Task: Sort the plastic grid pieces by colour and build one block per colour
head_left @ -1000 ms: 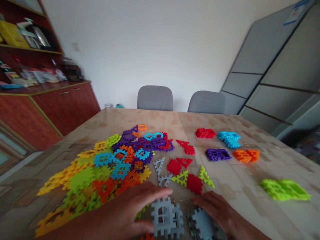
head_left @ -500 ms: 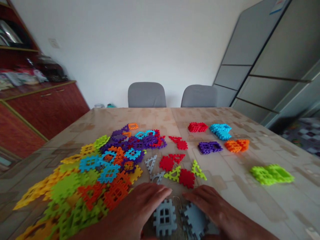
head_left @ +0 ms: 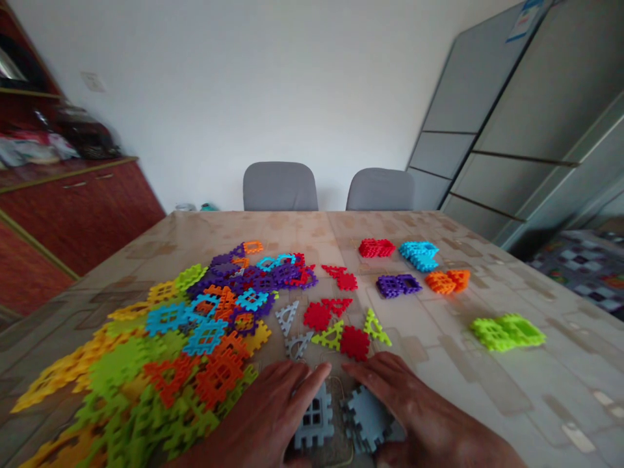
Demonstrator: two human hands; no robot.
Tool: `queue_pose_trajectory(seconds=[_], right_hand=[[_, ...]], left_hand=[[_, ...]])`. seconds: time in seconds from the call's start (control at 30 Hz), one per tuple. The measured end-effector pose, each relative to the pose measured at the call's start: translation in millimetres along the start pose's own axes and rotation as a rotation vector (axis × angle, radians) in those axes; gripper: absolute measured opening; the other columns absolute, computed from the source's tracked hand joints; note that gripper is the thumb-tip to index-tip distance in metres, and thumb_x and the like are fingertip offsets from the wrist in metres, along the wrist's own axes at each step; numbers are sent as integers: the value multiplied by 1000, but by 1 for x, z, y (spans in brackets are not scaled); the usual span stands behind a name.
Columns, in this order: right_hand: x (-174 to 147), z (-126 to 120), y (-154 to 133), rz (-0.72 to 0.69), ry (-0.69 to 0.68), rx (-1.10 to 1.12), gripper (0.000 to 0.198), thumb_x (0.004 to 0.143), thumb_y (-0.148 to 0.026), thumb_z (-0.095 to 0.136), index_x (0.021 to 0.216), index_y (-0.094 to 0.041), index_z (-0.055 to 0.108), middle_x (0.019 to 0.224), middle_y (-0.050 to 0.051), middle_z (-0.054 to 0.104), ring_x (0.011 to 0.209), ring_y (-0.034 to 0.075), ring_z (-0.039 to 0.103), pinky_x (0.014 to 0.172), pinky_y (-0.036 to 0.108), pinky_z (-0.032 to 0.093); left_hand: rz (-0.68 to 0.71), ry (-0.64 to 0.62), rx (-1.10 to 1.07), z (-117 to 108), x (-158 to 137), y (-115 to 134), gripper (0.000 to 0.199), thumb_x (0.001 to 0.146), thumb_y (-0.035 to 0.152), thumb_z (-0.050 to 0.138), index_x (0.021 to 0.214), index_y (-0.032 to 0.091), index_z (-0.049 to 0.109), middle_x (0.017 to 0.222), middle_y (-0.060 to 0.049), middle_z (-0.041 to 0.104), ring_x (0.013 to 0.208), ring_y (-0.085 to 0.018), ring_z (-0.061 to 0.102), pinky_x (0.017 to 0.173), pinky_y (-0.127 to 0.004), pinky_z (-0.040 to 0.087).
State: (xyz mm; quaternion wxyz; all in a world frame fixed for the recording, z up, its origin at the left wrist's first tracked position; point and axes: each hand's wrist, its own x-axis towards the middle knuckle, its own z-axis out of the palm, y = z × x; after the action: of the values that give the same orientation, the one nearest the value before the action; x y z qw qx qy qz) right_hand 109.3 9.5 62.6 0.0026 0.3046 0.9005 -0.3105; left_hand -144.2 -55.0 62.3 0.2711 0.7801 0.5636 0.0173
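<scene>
Near the front edge, my left hand [head_left: 266, 413] curls round the left side of a grey window-pattern building tile [head_left: 322, 426], index finger along its top. My right hand [head_left: 412, 406] closes over a stack of grey toothed building tiles [head_left: 368, 419] just beside it. A narrow gap separates the two. My thumbs are mostly cut off at the lower edge. Just beyond my fingers lie a red square tile [head_left: 355, 342], a green triangle tile [head_left: 377, 328], another green triangle [head_left: 329, 336], a grey arched tile [head_left: 297, 344] and a grey triangle [head_left: 287, 317].
A large mixed heap of tiles [head_left: 121, 364] spreads over the table's left side. To the right stand sorted stacks: red [head_left: 377, 247], blue [head_left: 419, 255], purple [head_left: 397, 285], orange [head_left: 447, 281] and lime green [head_left: 507, 332]. Two grey chairs [head_left: 280, 187] stand behind the table.
The view has shifted slightly, moving the table's contents a little leftward. Both hands stay at the grey tiles; my left fingers now cover more of the window tile's upper left.
</scene>
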Motion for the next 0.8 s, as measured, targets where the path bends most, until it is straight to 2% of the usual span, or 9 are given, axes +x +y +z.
queue_pose_trajectory(seconds=[0.13, 0.27, 0.37, 0.5, 0.63, 0.8], right_hand=[[2, 3, -4, -12, -9, -18, 107, 69, -17, 80, 162, -27, 27, 157, 14, 46, 144, 37, 40, 119, 56, 29], [1, 4, -4, -16, 1, -16, 105, 73, -29, 83, 162, -26, 26, 157, 16, 46, 143, 37, 40, 118, 57, 30], [-2, 5, -3, -24, 33, -31, 107, 73, -32, 85, 162, -26, 26, 158, 15, 45, 144, 38, 39, 118, 56, 31], [-3, 7, -2, -34, 95, -53, 111, 70, -26, 88, 162, -27, 25, 156, 16, 47, 142, 38, 41, 118, 56, 31], [0, 8, -5, -49, 91, -51, 113, 71, -25, 87, 163, -28, 21, 156, 16, 47, 142, 37, 42, 118, 57, 30], [3, 4, -13, 26, 41, -29, 108, 69, -24, 88, 160, -22, 30, 152, 18, 50, 140, 39, 44, 118, 57, 30]], left_hand=[[-11, -2, -8, 8, 1, -7, 96, 66, 11, 70, 156, 25, 38, 150, -11, 55, 135, -32, 51, 116, -44, 38], [-3, 38, -22, 17, 3, -12, 99, 64, 11, 68, 156, 27, 36, 150, -9, 55, 135, -31, 51, 116, -43, 38], [-34, 30, -24, 15, 2, -9, 97, 64, 11, 69, 155, 26, 40, 150, -9, 55, 136, -30, 51, 117, -41, 37], [-39, 13, -14, 10, -1, -5, 98, 64, 11, 69, 155, 27, 39, 152, -8, 53, 137, -31, 49, 118, -43, 36], [-39, -16, 12, 11, -1, -7, 96, 67, 11, 67, 157, 26, 37, 154, -9, 51, 138, -30, 48, 118, -44, 37], [-20, 7, -10, 12, -4, -8, 94, 68, 12, 67, 156, 25, 39, 154, -10, 52, 139, -31, 48, 118, -43, 37]])
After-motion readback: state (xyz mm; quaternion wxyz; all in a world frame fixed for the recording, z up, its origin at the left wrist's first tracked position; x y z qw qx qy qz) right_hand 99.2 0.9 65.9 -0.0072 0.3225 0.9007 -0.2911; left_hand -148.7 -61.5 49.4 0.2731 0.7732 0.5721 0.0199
